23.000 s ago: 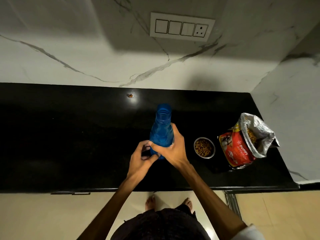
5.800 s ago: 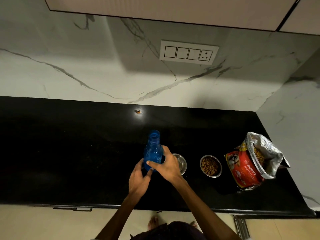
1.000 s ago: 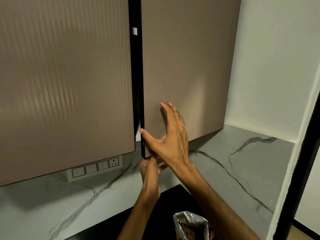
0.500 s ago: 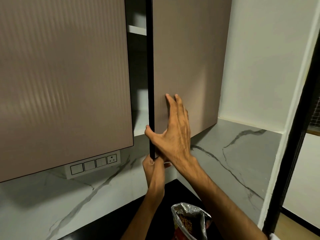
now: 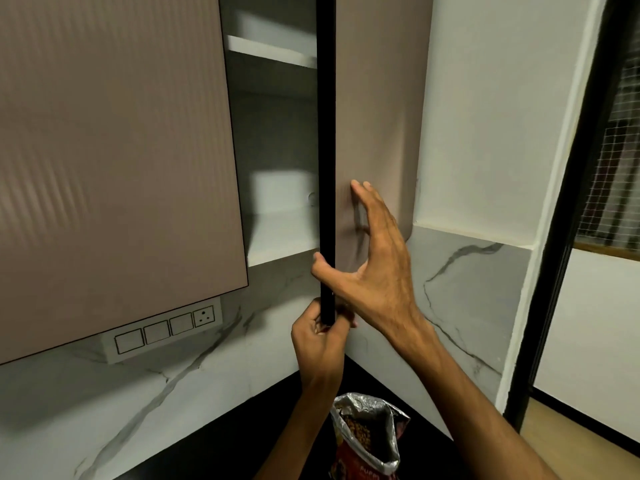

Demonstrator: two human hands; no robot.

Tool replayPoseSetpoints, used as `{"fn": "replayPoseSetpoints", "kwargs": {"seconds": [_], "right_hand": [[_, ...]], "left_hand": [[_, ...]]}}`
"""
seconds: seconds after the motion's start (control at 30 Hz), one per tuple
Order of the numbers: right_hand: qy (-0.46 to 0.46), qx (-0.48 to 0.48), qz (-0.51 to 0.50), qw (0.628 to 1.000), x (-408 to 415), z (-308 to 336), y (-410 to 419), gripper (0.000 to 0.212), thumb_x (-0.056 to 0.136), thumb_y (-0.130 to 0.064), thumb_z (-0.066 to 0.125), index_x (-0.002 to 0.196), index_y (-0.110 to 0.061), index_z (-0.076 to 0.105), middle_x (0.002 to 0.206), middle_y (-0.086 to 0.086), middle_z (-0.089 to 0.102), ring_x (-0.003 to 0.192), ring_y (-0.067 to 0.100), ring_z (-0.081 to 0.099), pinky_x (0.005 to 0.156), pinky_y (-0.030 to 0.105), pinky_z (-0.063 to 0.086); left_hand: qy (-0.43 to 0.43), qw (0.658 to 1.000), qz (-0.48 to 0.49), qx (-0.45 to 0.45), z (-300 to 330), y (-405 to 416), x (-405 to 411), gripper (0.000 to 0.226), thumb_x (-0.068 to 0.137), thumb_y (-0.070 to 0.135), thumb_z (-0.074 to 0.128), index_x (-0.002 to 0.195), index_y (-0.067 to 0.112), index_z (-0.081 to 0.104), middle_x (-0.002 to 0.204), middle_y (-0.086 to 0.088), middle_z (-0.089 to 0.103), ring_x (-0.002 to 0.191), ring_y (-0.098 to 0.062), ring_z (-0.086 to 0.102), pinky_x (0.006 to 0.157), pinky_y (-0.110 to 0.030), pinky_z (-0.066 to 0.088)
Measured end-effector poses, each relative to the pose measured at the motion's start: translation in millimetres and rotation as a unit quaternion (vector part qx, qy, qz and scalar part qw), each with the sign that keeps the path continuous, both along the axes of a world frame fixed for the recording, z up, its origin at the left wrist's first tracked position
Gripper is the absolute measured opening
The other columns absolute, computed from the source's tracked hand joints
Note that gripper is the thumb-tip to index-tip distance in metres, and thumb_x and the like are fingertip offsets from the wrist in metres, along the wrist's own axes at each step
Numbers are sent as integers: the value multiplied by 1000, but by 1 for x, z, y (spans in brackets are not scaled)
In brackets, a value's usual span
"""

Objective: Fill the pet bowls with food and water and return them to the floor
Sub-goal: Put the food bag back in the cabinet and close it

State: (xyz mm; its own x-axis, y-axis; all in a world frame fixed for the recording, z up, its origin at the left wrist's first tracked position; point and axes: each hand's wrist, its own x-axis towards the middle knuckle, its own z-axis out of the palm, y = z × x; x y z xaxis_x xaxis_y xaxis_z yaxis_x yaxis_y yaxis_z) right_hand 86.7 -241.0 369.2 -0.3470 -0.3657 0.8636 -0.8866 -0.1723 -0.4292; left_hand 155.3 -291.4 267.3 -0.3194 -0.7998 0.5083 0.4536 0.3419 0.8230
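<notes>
Through the head camera, I am looking up at a wall cupboard filling the upper left and middle of the frame. Its right-hand door (image 5: pixel 377 116) is standing ajar, its dark edge running down the centre of the picture. My left hand (image 5: pixel 320 344), in the lower middle, is curling its fingers round the bottom corner of that edge and gripping it. My right hand (image 5: pixel 374 271), just above and to the right, is hooking its thumb round the same dark edge while its straight, slightly spread fingers are lying against the door's outer face.

In the gap left of the door edge, two white shelves (image 5: pixel 277 233) are showing inside the cupboard. The closed ribbed door (image 5: pixel 114 150) is taking up the left of the frame, with a white switch panel (image 5: pixel 168 329) sitting below it on the marble backsplash.

The open pet food bag (image 5: pixel 367 441) is standing on the black counter (image 5: pixel 214 448) at the bottom centre, below my wrists, with brown kibble showing in its silver mouth. The pet bowls are lying outside the frame, so I cannot tell where they are. A dark door frame (image 5: pixel 568 237) is running down the right side.
</notes>
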Motion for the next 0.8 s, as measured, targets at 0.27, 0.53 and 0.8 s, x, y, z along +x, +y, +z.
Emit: {"fn": "replayPoseSetpoints", "kwargs": {"seconds": [0.27,0.53,0.8], "right_hand": [[-14,-3,37,999,-12,2,33,100,75,-33,82,161,-20,33,166,-4,35,153,11,33,117,49,44],[-14,-28,49,998,-24,1,72,93,76,-18,80,158,-15,37,159,-5,47,144,6,46,109,41,53],[-14,-44,11,999,-45,-7,110,88,80,-4,82,157,-12,40,153,-5,55,139,2,52,103,24,54]], "left_hand": [[-19,999,-26,-32,-1,16,-6,22,78,28,73,88,9,70,75,-11,70,73,-25,70,65,-32,54],[-77,990,-38,-110,2,44,-18,49,75,36,68,123,34,61,115,7,72,113,-21,67,97,-49,56],[-89,976,-66,-188,8,72,-49,99,71,14,72,137,74,29,142,44,43,137,4,46,113,-35,45]]}}
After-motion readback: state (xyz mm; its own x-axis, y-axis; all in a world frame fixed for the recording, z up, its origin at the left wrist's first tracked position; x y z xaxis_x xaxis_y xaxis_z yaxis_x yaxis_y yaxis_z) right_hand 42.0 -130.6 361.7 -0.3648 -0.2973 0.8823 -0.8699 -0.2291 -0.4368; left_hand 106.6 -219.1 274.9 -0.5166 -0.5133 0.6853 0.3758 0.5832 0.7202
